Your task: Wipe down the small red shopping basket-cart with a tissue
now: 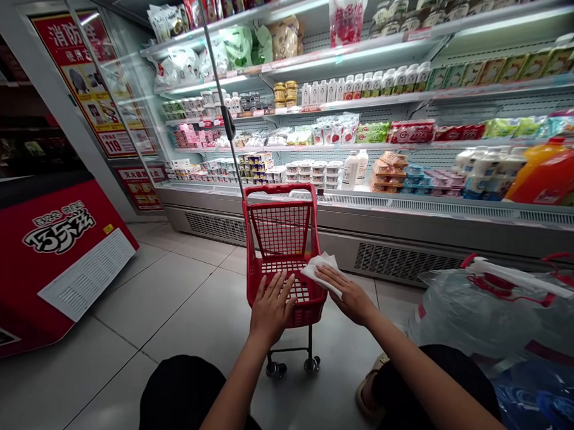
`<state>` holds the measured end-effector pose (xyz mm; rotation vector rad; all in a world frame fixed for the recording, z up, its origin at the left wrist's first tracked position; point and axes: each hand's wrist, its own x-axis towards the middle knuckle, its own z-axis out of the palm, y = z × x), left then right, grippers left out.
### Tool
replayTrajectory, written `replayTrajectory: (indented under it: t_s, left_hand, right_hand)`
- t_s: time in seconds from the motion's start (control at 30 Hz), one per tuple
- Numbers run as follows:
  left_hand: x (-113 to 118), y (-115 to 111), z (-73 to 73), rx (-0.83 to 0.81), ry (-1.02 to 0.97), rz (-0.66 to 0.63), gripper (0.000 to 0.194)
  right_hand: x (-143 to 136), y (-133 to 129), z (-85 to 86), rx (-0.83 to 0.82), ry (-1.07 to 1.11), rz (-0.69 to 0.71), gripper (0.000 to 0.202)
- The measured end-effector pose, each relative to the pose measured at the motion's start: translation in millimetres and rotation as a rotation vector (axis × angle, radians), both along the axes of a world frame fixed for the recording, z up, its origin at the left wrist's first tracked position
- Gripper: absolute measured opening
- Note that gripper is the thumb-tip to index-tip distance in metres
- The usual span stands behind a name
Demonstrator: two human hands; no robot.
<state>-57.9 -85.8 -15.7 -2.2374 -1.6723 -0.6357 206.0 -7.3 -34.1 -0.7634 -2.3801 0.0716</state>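
Note:
A small red shopping cart [280,230] with lattice basket walls stands in front of me on dark legs with casters. My left hand [271,306] is at the near left of its basket, fingers stretched out, holding nothing. Whether its palm touches the rim I cannot tell. In my right hand [347,297] is a crumpled white tissue [320,261], held under the fingers against the basket's right rim. Part of the tissue sticks out past the fingertips, and the thumb is hidden.
Behind the cart runs a refrigerated display [335,207] stocked with dairy and drinks. A red freezer [61,256] stands at left. Large clear water jugs [473,318] with red handles crowd my right side. A thin dark door edge [217,79] rises behind the cart.

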Motion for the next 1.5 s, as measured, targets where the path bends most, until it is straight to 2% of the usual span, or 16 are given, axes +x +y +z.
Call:
replayTrajectory:
  t_s: [0.1, 0.2, 0.3, 0.37, 0.43, 0.5, 0.63, 0.7, 0.8, 0.9, 1.0, 1.07, 1.13, 1.2, 1.37, 1.5]
  left_hand:
    - [0.4, 2.5, 0.1, 0.019, -0.005, 0.0, 0.057]
    - [-5.2, 2.8, 1.8, 0.014, 0.005, -0.007, 0.06]
    - [-16.9, -0.7, 5.9, -0.002, 0.043, -0.022, 0.063]
    - [-26.4, -4.9, 9.4, -0.004, 0.081, -0.04, 0.066]
    - [-35.6, -9.6, 12.8, -0.002, 0.117, -0.064, 0.068]
    - [-43.3, -13.5, 15.9, -0.011, 0.148, -0.084, 0.07]
    - [-51.8, -15.7, 19.4, -0.044, 0.182, -0.08, 0.069]
    - [-51.6, -14.1, 18.0, -0.047, 0.166, -0.049, 0.069]
    - [-42.4, -9.8, 10.3, -0.021, 0.057, 0.126, 0.07]
    - [-20.0, -6.6, -1.5, 0.019, -0.074, 0.32, 0.072]
    - [8.9, -8.3, -11.8, 0.016, -0.084, 0.266, 0.071]
    - [23.8, -11.4, -16.2, 0.007, -0.078, 0.21, 0.066]
    - [31.1, -14.2, -18.3, -0.001, -0.085, 0.181, 0.065]
    - [32.1, -15.4, -18.9, -0.014, -0.086, 0.155, 0.07]
    - [28.1, -10.1, -19.5, -0.008, -0.082, 0.123, 0.078]
    - [23.0, 0.0, -21.6, 0.042, -0.077, 0.116, 0.077]
  right_hand:
    - [-13.4, -13.3, -10.4, -0.018, 0.074, -0.016, 0.054]
    - [-24.3, -41.9, -17.5, -0.047, 0.098, -0.002, 0.052]
    - [-25.4, -65.9, -13.0, -0.08, 0.063, 0.039, 0.056]
    - [-20.7, -71.1, -4.7, -0.088, 0.0, 0.132, 0.06]
    - [-14.4, -65.4, 4.1, -0.081, -0.062, 0.231, 0.063]
    - [-9.2, -50.4, 11.0, -0.062, -0.089, 0.269, 0.063]
    - [-7.8, -11.3, 16.9, -0.04, -0.051, 0.162, 0.058]
    - [-12.0, -0.9, 16.2, -0.05, -0.03, 0.095, 0.055]
    - [-23.5, -10.1, 10.7, -0.057, 0.0, 0.043, 0.054]
    - [-37.6, -42.2, 1.8, -0.04, -0.008, 0.087, 0.061]
    - [-46.4, -71.9, -4.7, -0.045, -0.027, 0.115, 0.068]
    - [-46.2, -77.8, -4.6, -0.049, -0.028, 0.124, 0.068]
    - [-41.7, -69.2, -0.6, -0.046, -0.044, 0.168, 0.064]
    - [-35.7, -48.6, 5.5, -0.042, -0.056, 0.202, 0.055]
    - [-29.8, 7.2, 13.5, -0.029, 0.011, 0.09, 0.041]
    - [-36.8, 11.1, 8.5, -0.014, 0.087, 0.091, 0.037]
